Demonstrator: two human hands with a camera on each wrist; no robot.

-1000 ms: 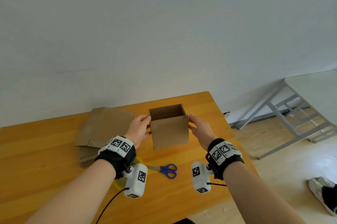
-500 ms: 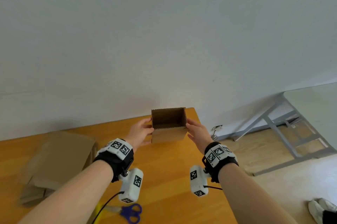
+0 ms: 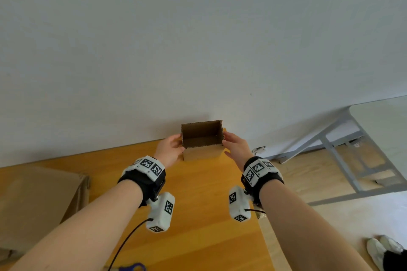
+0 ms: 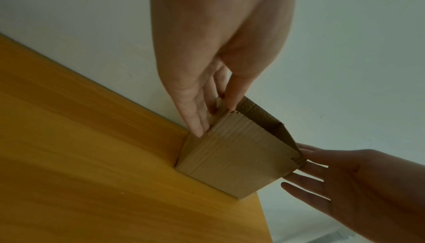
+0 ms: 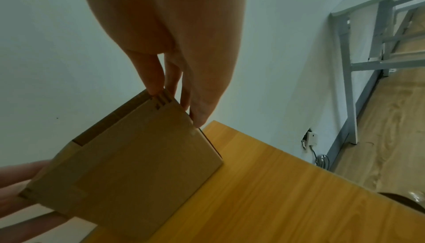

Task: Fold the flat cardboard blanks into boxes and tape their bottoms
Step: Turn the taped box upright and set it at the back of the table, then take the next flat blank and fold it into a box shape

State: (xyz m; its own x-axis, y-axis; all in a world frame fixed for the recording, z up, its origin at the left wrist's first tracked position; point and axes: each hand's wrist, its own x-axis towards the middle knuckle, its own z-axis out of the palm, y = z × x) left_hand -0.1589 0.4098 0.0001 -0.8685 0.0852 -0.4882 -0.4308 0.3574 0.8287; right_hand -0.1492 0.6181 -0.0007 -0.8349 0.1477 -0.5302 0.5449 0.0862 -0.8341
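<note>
A folded cardboard box (image 3: 201,153) stands upright, its top open, at the far right corner of the wooden table (image 3: 198,215), close to the wall. My left hand (image 3: 170,151) lies against its left side with straight fingers (image 4: 195,123), thumb at the near top corner. My right hand (image 3: 233,147) presses the right side the same way, fingers (image 5: 202,112) straight and thumb on the top corner. The box (image 4: 232,158) rests on the tabletop; in the right wrist view the box (image 5: 128,161) shows an overlapping seam. A stack of flat cardboard blanks (image 3: 37,202) lies at the left.
Blue scissors (image 3: 132,268) peek in at the bottom edge. The table's right edge drops to the floor just beside the box. A grey-framed table (image 3: 383,125) stands at the right, shoes (image 3: 383,251) on the floor, a wall socket (image 5: 310,138) low on the wall.
Both hands have carried the box away from me to the table's far right corner and lowered it onto the tabletop. The blanks and scissors now sit further back toward me.
</note>
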